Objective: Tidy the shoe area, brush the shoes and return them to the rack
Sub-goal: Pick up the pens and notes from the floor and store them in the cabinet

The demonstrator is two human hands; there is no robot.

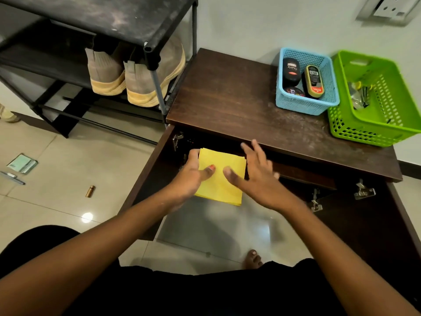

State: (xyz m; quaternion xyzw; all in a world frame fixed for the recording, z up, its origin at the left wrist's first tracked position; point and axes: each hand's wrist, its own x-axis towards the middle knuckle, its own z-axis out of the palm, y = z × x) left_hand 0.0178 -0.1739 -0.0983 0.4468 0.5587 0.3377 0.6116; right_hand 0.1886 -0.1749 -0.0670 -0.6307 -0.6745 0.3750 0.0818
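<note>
A folded cloth (224, 179) is pinched by the left hand (191, 176) before the open cabinet (227, 99), the right hand (257, 176) is spread open at its right edge, and the shoes (127, 78) are seen on the rack (114, 17).

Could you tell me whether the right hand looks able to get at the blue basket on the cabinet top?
Probably yes. The right hand is open and holds nothing, and only bare wood of the cabinet top lies between it and the blue basket. It must first rise over the front edge.
</note>
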